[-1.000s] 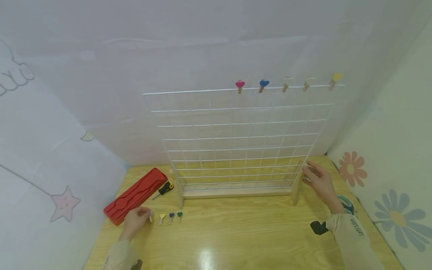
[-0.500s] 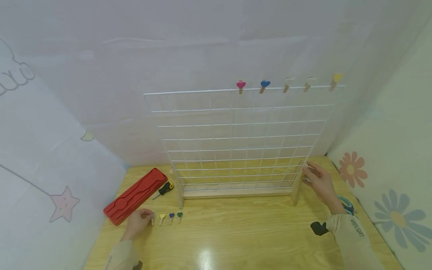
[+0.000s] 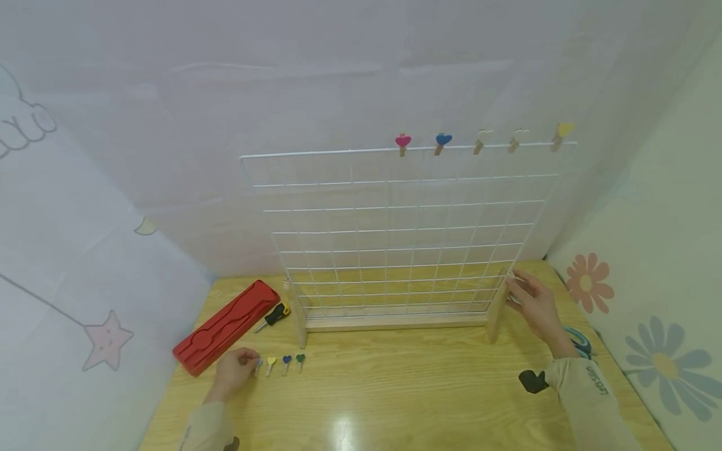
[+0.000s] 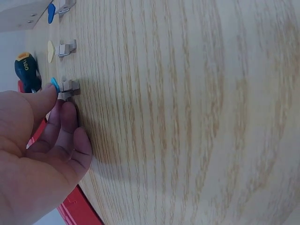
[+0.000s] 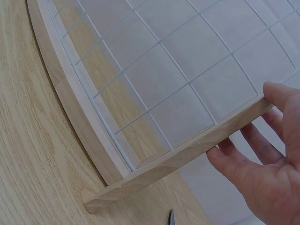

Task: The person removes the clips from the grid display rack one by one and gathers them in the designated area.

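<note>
My left hand (image 3: 232, 371) pinches a small wooden clothespin (image 4: 70, 87) with a light blue heart, thumb at the heart and fingers behind the clip, low over the table. Beside it lie clothespins with a yellow heart (image 3: 271, 361), a dark blue heart (image 3: 287, 360) and a green heart (image 3: 300, 359), in a row. On the right, my right hand (image 3: 536, 310) grips the wooden side post (image 5: 164, 161) of a stand, thumb near its top end and fingers along its outer side. A white wire grid (image 3: 389, 232) rises upright from this stand.
Along the grid's top bar sit several heart clothespins, among them a pink one (image 3: 403, 143) and a yellow one (image 3: 562, 134). A red tray (image 3: 225, 329) and a screwdriver (image 3: 274, 316) lie at the left. Scissors (image 3: 580, 341) lie beside the right forearm.
My left hand has shifted slightly right with the light blue clothespin, bringing it closer to the yellow one in the row. The right hand keeps its place on the post.
</note>
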### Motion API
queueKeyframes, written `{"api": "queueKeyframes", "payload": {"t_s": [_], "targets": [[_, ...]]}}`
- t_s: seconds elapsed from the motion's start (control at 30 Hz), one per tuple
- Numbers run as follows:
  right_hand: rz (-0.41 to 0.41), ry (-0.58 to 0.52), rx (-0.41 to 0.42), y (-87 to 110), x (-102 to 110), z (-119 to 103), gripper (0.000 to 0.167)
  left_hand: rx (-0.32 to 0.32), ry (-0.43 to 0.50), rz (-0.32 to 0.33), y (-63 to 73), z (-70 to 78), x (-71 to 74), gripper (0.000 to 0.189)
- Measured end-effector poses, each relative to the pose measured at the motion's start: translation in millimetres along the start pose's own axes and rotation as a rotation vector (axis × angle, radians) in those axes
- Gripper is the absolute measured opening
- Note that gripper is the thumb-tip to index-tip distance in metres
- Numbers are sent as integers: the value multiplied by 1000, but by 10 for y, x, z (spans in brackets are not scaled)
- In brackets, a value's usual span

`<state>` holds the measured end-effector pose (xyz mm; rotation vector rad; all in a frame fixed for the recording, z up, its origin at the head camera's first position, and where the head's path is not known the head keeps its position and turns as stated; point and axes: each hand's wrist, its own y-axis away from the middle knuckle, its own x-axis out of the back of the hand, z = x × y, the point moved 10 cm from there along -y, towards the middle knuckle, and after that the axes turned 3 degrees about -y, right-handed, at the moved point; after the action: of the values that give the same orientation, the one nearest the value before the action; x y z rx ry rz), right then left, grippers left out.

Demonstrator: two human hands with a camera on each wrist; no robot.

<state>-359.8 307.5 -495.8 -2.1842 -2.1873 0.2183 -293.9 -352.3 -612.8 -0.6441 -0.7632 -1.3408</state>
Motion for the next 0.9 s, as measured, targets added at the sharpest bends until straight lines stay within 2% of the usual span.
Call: {"api": "queueKeyframes", "payload": {"t_s": [0.17, 0.3, 0.4, 0.5, 0.57, 0.63, 0.8, 0.87, 0.9], "targets": [[-3, 13, -3, -3, 3, 14, 58, 9, -10, 2, 12, -12, 17, 9], [9, 34, -26, 8, 22, 55, 59, 53, -15, -4, 52, -34, 58, 18], [15, 29, -35, 10, 32, 83, 59, 86, 24, 19, 77, -10, 159, 24], [7, 21, -34, 3, 25, 96, 58, 81, 84, 64, 57, 114, 339, 28], [4, 13, -34, -1, 27, 99, 57, 55, 117, 98, 16, 262, 483, 31], [1, 7, -34, -2, 27, 91, 58, 18, 168, 91, -42, 449, 605, 37], [-1, -9, -26, -2, 24, 51, 57, -106, 298, 7, -101, 1131, 894, 43], [0, -9, -24, -8, 25, 44, 56, -151, 300, -4, -117, 1380, 981, 41], [2, -2, -25, -13, 27, 47, 56, -167, 290, -4, -142, 1457, 999, 41]]}}
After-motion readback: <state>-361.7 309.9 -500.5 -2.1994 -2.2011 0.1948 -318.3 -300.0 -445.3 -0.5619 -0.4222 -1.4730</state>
